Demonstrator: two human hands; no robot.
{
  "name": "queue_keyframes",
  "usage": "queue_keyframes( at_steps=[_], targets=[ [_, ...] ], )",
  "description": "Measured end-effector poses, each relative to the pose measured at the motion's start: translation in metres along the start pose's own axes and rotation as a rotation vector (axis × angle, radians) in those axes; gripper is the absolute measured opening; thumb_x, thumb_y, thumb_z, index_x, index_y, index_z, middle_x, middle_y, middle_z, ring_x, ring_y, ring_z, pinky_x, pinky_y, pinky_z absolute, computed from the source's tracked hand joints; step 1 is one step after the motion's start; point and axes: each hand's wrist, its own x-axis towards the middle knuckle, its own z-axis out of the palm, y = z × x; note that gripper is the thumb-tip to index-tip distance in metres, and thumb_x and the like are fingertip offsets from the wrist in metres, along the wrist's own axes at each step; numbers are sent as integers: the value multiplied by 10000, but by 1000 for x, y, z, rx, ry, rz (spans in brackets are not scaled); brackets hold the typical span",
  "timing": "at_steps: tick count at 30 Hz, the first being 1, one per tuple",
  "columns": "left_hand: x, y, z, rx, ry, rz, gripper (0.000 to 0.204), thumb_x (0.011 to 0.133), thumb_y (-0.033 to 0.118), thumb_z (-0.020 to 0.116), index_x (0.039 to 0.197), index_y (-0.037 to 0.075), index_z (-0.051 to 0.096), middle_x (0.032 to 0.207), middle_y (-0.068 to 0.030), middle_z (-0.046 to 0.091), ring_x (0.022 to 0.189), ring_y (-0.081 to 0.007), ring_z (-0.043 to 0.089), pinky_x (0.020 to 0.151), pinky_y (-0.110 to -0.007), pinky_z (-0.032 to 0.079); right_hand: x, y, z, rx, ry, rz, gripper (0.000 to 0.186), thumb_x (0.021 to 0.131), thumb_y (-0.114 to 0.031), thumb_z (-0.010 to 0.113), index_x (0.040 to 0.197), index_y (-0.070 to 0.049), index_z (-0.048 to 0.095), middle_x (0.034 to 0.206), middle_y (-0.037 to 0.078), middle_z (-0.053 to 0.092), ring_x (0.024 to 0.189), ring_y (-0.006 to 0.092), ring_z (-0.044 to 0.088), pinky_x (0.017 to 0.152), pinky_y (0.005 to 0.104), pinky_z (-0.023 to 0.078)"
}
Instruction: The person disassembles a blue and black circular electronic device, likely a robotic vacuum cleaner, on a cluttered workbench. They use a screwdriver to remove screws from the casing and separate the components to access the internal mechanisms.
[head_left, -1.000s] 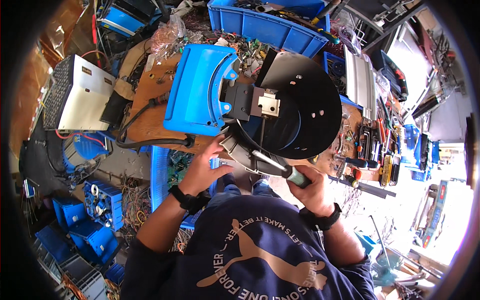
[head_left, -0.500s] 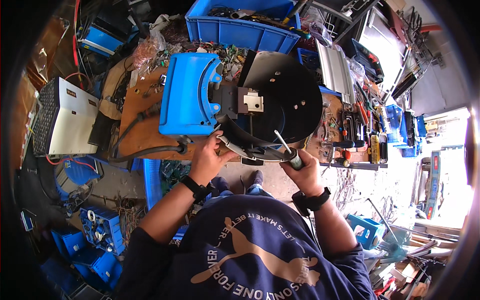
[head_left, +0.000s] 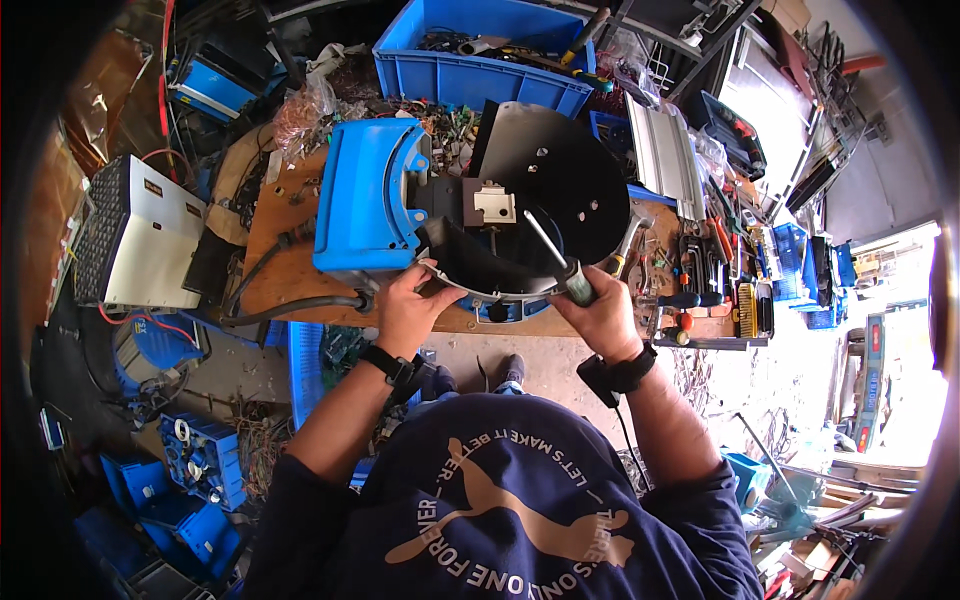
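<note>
A blue housing (head_left: pixel 358 200) with a wide black round shell (head_left: pixel 590 160) open toward me lies on the wooden bench. Inside the shell, a pale metal bracket (head_left: pixel 493 206) sits on a dark block. My left hand (head_left: pixel 408 312) pinches the shell's near rim, left of its middle, between thumb and fingers. In my right hand (head_left: pixel 603 318) is a screwdriver (head_left: pixel 575 282) with a greenish handle, its bare shaft slanting up and left over the opening. The right thumb and fingers also lie close to the rim's right end; whether they grip it is hidden.
Behind the housing stands a blue crate (head_left: pixel 480 75) of tools, with small scrap before it. Pliers, hex keys and a brush (head_left: pixel 747 303) crowd the bench's right side. A thick black cable (head_left: pixel 300 304) runs left from the housing. A white metal box (head_left: pixel 150 230) stands at left.
The near rim of the shell has shifted and tipped, so more of its blue outer side shows. My right hand and the screwdriver have moved up and slightly left; the left hand stays at the rim.
</note>
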Motion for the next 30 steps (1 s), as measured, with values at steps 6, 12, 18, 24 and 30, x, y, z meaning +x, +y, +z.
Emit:
queue_keyframes(
  at_steps=[6,12,18,24,30],
  targets=[
    [12,13,20,-47,83,-55,473,726,319,871,1000,-10,671,935,-139,729,918,-238,710,826,-336,553,38,0,-23,69,-81,40,301,754,-157,798,977,4,676,751,154,671,680,202,657,673,343,520],
    [19,20,27,12,117,-60,419,740,326,861,928,-5,686,858,-124,731,858,-217,704,804,-330,548,67,-1,-41,17,-209,9,268,771,-136,805,962,-4,670,770,57,656,714,99,569,697,303,496],
    [26,24,32,-36,135,-90,427,724,289,878,969,-6,690,890,-119,734,883,-208,701,833,-325,544,72,0,-46,-18,-174,-46,286,760,-173,796,957,-4,674,767,153,665,723,250,644,694,359,515],
    [18,15,38,-107,149,-113,471,718,278,884,1023,-17,681,945,-110,732,945,-213,697,875,-332,538,60,9,-42,-27,-159,25,313,755,-195,795,995,-23,693,777,204,679,755,324,698,697,383,532],
    [14,10,36,16,154,-101,471,705,289,888,1007,-7,681,906,-114,730,883,-207,697,818,-321,540,73,5,-51,21,-258,19,314,743,-163,806,996,-19,687,761,202,668,728,316,691,688,368,526]
  ],
)
